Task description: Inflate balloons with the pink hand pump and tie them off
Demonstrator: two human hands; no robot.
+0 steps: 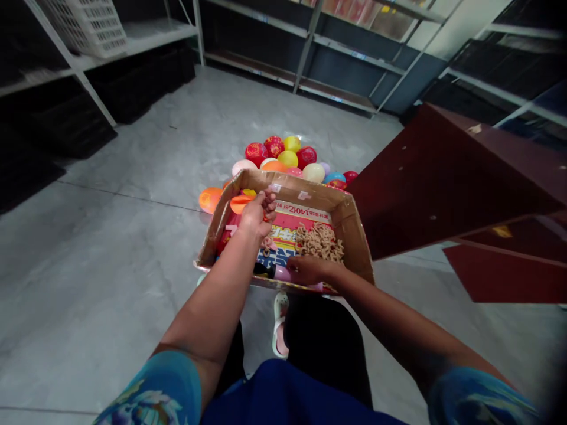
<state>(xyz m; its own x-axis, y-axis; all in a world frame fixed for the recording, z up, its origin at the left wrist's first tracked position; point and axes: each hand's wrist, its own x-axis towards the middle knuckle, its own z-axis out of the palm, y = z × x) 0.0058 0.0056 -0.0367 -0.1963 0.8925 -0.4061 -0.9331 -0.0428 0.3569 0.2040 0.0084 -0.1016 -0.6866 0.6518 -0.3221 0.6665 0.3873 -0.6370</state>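
room: metal shelving at 12 o'clock; grey floor. carton central, orange balloon at its 10 o'clock, left hand curled closed, apparently on it. right hand wraps pink tube at 6 o'clock. risk: loose pinch could let the balloon slip; jolting the carton could scatter tan pieces at 3 o'clock.

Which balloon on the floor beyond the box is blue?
The balloon between the large cream balloon and the rightmost red balloon; it's the only blue one showing there.
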